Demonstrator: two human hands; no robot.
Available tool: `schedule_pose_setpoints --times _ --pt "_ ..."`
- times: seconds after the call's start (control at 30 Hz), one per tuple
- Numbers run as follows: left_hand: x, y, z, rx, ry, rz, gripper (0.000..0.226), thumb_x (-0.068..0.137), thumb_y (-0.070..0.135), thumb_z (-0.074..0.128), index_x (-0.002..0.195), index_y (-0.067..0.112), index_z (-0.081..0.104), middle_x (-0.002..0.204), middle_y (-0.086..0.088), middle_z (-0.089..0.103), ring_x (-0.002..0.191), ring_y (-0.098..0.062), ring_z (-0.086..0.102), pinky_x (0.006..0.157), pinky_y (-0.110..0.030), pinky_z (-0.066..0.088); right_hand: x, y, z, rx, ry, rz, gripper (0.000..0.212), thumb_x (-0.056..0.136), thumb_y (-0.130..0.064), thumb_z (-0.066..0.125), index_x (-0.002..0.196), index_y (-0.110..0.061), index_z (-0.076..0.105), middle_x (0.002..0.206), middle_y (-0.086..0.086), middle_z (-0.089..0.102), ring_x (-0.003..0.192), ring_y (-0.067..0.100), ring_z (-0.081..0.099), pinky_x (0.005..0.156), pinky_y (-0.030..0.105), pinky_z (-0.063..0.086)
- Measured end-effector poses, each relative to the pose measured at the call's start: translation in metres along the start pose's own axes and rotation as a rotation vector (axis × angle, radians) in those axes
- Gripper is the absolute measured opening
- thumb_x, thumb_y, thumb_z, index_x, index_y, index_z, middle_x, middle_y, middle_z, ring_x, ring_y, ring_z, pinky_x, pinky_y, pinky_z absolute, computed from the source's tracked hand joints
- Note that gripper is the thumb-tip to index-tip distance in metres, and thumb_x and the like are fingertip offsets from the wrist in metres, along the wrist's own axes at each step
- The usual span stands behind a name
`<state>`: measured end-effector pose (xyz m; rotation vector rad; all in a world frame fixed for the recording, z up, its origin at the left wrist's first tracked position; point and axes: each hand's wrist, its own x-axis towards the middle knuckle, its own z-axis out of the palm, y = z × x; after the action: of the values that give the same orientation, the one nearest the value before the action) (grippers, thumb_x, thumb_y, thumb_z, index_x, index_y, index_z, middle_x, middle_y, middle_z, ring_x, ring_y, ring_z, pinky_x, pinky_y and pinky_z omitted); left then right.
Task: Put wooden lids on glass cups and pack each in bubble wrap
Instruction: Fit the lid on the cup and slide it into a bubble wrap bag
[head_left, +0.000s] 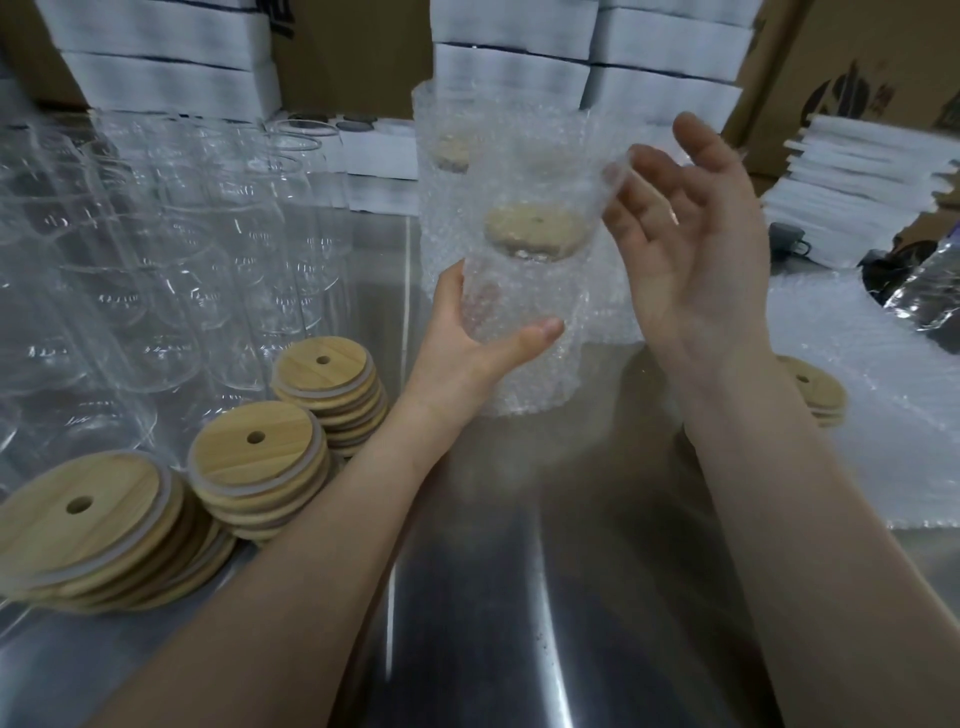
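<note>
Lidded cup in bubble wrap (524, 312) held above steel table (519, 597), frame centre.
Bare glass cups (156, 249) crowd 9 to 10 o'clock. The right hand (691, 249), at 2 o'clock, is spread and holds nothing, its fingertips (618, 174) at the wrap's top edge. The left hand (467, 338) grips the wrap's lower half. Lid stacks (260, 457) at 8 o'clock. One wooden lid (535, 231) sits on the wrapped cup.

- No text can be read.
- Cardboard box (857, 88), upper right of the frame: dark printed mark, too blurred to read.
- Glass cups (171, 249), left: faint marks, illegible.
</note>
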<state>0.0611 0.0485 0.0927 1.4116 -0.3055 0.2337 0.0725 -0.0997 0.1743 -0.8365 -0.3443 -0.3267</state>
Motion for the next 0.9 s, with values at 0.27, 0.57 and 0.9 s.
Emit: schedule_pose_setpoints --times 0.27,0.57,0.9 --pt "0.004 0.015 0.003 -0.075 0.163 0.06 0.062 0.08 0.028 0.076 0.135 0.011 0.053 0.132 -0.004 0.061 0.122 -0.014 0.058 0.099 -0.026 0.049 0.003 0.005 -0.01 -0.423 -0.08 0.236 0.041 0.07 -0.014 0.053 0.111 -0.016 0.055 0.094 -0.003 0.063 0.081 0.009 0.059 0.074 0.025 0.046" --pt "0.005 0.039 0.001 -0.072 0.222 0.201 0.031 0.081 0.021 0.074 0.111 0.016 0.066 0.114 -0.005 0.07 0.107 -0.017 0.065 0.092 -0.028 0.053 0.004 0.011 -0.017 -0.438 -0.089 0.093 0.002 0.074 -0.02 0.073 0.074 -0.018 0.074 0.076 -0.002 0.069 0.075 0.015 0.057 0.073 0.028 0.043" --pt "0.006 0.05 -0.001 -0.146 0.355 0.157 0.031 0.088 0.006 0.07 0.067 0.017 0.049 0.064 0.002 0.047 0.057 -0.008 0.04 0.056 -0.019 0.034 -0.001 0.014 -0.012 -0.532 -0.088 -0.006 0.029 0.092 -0.017 0.066 0.066 -0.017 0.054 0.053 -0.007 0.054 0.048 0.011 0.044 0.051 0.028 0.034"
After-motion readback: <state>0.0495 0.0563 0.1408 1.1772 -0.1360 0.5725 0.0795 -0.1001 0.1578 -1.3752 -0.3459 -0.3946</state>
